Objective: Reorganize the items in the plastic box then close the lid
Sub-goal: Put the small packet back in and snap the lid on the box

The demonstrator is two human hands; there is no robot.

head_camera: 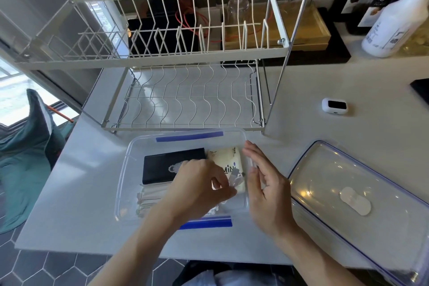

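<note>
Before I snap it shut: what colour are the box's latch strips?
Blue latch strips, clearest in the head view.

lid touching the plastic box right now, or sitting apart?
Apart. The head view shows the lid lying on the counter to the right of the plastic box, with a strip of bare counter between them.

The clear plastic box [130, 169] sits open on the white counter, just in front of the dish rack, with a blue clip strip along its far rim and another along its near rim. Inside it, a flat black case [162, 165] lies at the left, a cream packet [228, 158] printed "MINI" lies beside it at the right, and a bundle of pale sticks [151, 197] lies nearer the front. The transparent lid [348, 193], blue-edged, rests separately on the counter to the right of the box.
</note>
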